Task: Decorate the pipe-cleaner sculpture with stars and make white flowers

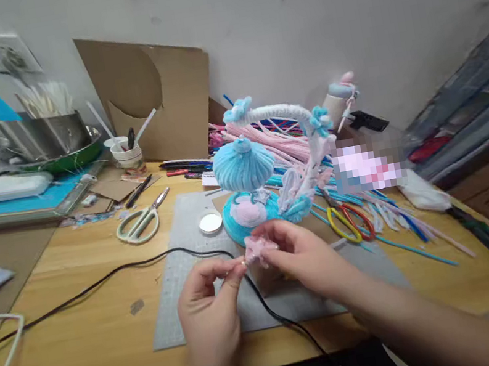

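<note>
A: What fills the most space around you?

B: Your tabletop (98,345), with a grey mat (174,326) in front of you. Behind, a heap of fuzzy stems (286,138) spreads to the right, its ends loose. If your right sleeve or forearm catches one, it could drag others along.

A: And on the mat?

B: A fuzzy blue-and-white model (244,167), its dome beneath the end of a curved arch, its round base just beyond your fingers. A forward jerk of your right hand (308,259) could knock it over. The black cable (131,265) runs across the mat and passes between your hands; if your left hand (212,313) snags it, your grip may be jolted.

A: Anything smaller?

B: Green-handled scissors (139,225) lie well to the left, yellow-and-red scissors (350,225) near your right wrist. A careless sweep could hit that pair. A small round disc (210,223) lies beside the base.

A: Where is the smallest piece?

B: The pink piece (259,248) is up between your hands, in front of the base. Your right fingers grasp its body; your left thumb and forefinger pinch at its left tip, though exactly what they grip is hard to make out. Squeezing or pulling unevenly could bend it out of shape.
</note>
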Demonstrator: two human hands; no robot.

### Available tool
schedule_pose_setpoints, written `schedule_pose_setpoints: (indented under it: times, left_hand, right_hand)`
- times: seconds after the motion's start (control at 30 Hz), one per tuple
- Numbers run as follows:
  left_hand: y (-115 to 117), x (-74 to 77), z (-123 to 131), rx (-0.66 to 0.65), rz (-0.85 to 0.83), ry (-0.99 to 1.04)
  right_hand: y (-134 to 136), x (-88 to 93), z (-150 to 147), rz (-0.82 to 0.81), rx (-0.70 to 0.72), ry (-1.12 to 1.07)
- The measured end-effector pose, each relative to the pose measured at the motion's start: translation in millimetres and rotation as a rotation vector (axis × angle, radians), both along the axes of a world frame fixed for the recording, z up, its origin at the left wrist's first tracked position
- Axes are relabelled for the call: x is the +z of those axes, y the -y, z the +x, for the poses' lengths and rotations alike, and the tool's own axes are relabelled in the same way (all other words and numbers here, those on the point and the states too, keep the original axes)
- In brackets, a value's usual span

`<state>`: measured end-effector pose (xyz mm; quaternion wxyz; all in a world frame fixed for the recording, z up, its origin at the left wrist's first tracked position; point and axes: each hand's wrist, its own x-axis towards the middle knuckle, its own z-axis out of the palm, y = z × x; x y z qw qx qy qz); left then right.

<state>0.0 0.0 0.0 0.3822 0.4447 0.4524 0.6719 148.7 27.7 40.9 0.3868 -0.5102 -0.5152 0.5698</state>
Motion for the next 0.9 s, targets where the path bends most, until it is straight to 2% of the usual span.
schedule_pose_setpoints:
  times: [0.2,0.3,0.4,0.63,0.9]
  left_hand:
    - [8,-1.0,4,-0.068,0.239,-0.155]
    - [10,-2.2,0,-0.097,0.308,-0.258]
    - [10,-1.3,-3,-0.084,0.350,-0.333]
    - [8,3.5,-3,-0.001,0.403,-0.455]
    - [9,4.7,-4,-0.019,0.416,-0.444]
  right_hand:
    - [44,-11.3,7,0.124,-0.227,-0.241]
    - [50,-7.6,7,0.233,-0.270,-0.213]
    - [50,-4.7,6,0.265,-0.275,-0.168]
    - [48,-12.7,6,0.204,-0.257,-0.311]
    - [47,-16.2,9,0.039,-0.243,-0.380]
